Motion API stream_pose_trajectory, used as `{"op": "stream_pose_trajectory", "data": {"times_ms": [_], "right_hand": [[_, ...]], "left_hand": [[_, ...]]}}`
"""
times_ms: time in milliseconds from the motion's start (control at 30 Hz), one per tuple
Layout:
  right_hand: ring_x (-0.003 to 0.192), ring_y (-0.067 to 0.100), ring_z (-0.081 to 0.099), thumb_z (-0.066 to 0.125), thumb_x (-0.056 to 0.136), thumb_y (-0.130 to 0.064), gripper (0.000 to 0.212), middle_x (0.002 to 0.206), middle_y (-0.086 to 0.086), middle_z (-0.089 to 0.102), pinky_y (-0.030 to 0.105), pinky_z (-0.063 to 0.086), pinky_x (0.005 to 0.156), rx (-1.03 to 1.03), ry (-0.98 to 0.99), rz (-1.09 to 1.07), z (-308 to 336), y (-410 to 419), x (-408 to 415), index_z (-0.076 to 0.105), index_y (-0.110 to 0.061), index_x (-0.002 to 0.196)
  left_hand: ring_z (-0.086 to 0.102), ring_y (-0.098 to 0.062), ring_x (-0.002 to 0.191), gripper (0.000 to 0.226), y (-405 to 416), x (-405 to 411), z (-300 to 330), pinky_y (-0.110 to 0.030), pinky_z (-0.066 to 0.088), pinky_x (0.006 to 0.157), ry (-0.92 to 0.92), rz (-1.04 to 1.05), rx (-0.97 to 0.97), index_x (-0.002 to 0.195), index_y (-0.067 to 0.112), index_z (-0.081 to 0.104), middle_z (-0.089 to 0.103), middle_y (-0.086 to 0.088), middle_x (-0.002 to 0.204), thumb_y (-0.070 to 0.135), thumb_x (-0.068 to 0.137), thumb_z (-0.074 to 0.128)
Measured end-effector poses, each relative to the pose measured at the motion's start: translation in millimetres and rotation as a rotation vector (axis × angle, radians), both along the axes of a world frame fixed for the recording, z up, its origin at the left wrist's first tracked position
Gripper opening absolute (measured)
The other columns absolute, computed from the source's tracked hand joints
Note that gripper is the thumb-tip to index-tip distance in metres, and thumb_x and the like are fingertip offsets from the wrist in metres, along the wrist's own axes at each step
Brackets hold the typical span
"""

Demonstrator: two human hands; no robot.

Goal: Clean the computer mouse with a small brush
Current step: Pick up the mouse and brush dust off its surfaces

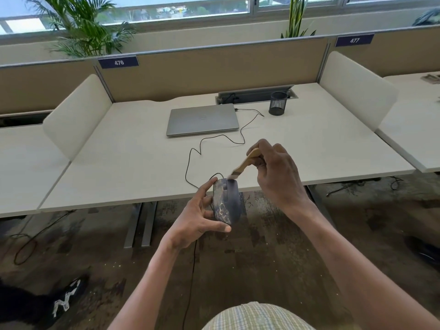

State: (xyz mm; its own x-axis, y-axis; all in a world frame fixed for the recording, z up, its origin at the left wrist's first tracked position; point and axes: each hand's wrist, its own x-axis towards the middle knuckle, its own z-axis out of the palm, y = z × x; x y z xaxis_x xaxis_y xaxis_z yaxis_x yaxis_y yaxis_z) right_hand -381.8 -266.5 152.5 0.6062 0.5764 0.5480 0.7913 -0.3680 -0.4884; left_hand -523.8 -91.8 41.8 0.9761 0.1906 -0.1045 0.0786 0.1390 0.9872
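I have one view only, from the camera on the person's head, looking forward and steeply down over the near edge of the white desk (309, 148), wide enough that the desk's lines bow. It sits close above the left hand (195, 217) and right hand (277, 172), which are held up in front of that near edge at mid-frame, while the closed laptop (202, 121) lies farther back on the desk. Beyond the desk's far side I see the partition (214, 70) and windows (166, 10), and below its near edge, the floor.
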Motion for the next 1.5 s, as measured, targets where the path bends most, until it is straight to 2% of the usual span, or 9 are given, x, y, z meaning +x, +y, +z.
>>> {"op": "stream_pose_trajectory", "data": {"times_ms": [167, 300, 400, 533, 833, 1000, 1133, 1300, 1500], "right_hand": [[0.088, 0.015, 0.055, 0.060, 0.091, 0.009, 0.029, 0.086, -0.013, 0.059, 0.026, 0.045, 0.069, -0.012, 0.052, 0.010, -6, -14, -1, 0.057, -0.018, 0.103], [0.088, 0.019, 0.060, 0.057, 0.090, 0.012, 0.031, 0.091, -0.007, 0.067, 0.016, 0.044, 0.071, 0.097, 0.101, -0.037, -3, -14, 7, 0.059, -0.016, 0.102], [0.093, 0.023, 0.065, 0.058, 0.091, 0.012, 0.026, 0.096, -0.001, 0.070, 0.027, 0.053, 0.077, 0.126, 0.146, -0.029, -6, -10, 7, 0.060, -0.011, 0.104], [0.093, 0.018, 0.062, 0.059, 0.091, 0.009, 0.028, 0.092, -0.005, 0.067, 0.018, 0.048, 0.074, 0.062, 0.141, 0.028, -16, -17, -5, 0.058, -0.016, 0.103], [0.092, 0.021, 0.056, 0.061, 0.091, 0.008, 0.026, 0.090, -0.003, 0.069, 0.042, 0.055, 0.072, -0.005, -0.003, 0.028, 3, -17, -25, 0.058, -0.013, 0.107], [0.092, 0.023, 0.055, 0.063, 0.085, 0.011, 0.031, 0.086, -0.002, 0.068, 0.044, 0.055, 0.073, -0.083, -0.015, 0.066, -4, -30, -43, 0.058, -0.012, 0.106], [0.089, 0.021, 0.057, 0.066, 0.083, 0.012, 0.034, 0.083, -0.005, 0.063, 0.042, 0.057, 0.069, -0.071, 0.016, 0.061, -8, -41, -47, 0.059, -0.013, 0.105], [0.088, 0.015, 0.052, 0.069, 0.084, 0.009, 0.029, 0.086, -0.003, 0.066, 0.024, 0.047, 0.066, 0.058, -0.002, 0.005, -5, -33, -42, 0.062, -0.009, 0.105], [0.085, 0.014, 0.049, 0.070, 0.083, 0.009, 0.032, 0.080, -0.007, 0.061, 0.024, 0.045, 0.065, -0.036, -0.004, 0.018, -22, -42, -54, 0.060, -0.014, 0.105]], "left_hand": [[0.071, -0.039, 0.122, 0.124, 0, -2, -3, -0.046, 0.064, 0.090, -0.012, 0.035, -0.033, 0.155, 0.048, 0.040, 0.065, -0.005, 0.145, 0.004, 0.057, 0.103], [0.070, -0.037, 0.124, 0.125, 0, 0, -4, -0.046, 0.063, 0.092, -0.017, 0.036, -0.029, 0.155, 0.047, 0.039, 0.063, -0.008, 0.147, 0.005, 0.057, 0.104], [0.070, -0.037, 0.123, 0.123, 0, 2, -2, -0.046, 0.063, 0.092, -0.021, 0.035, 0.002, 0.155, 0.049, 0.039, 0.064, -0.009, 0.146, 0.006, 0.059, 0.104], [0.071, -0.037, 0.123, 0.123, 3, 1, -4, -0.045, 0.063, 0.091, -0.014, 0.048, 0.018, 0.154, 0.050, 0.039, 0.065, -0.009, 0.146, 0.005, 0.060, 0.103], [0.073, -0.040, 0.118, 0.123, 1, 8, -1, -0.050, 0.063, 0.094, -0.006, 0.073, 0.031, 0.153, 0.052, 0.040, 0.064, -0.009, 0.146, 0.008, 0.058, 0.104], [0.075, -0.038, 0.112, 0.123, 1, 6, -1, -0.039, 0.065, 0.087, -0.007, 0.122, 0.029, 0.156, 0.044, 0.037, 0.071, -0.003, 0.138, 0.005, 0.059, 0.102], [0.076, -0.035, 0.112, 0.122, 1, 4, -3, -0.035, 0.064, 0.085, -0.003, 0.155, 0.035, 0.153, 0.046, 0.039, 0.073, 0.005, 0.134, 0.006, 0.056, 0.101], [0.075, -0.033, 0.116, 0.122, 2, 10, 3, -0.040, 0.064, 0.093, -0.007, 0.145, 0.067, 0.150, 0.050, 0.040, 0.067, 0.002, 0.139, 0.015, 0.053, 0.104], [0.076, -0.033, 0.114, 0.118, 1, 11, 1, -0.040, 0.064, 0.091, -0.006, 0.190, 0.056, 0.143, 0.053, 0.045, 0.074, 0.003, 0.131, 0.015, 0.050, 0.105]]}}
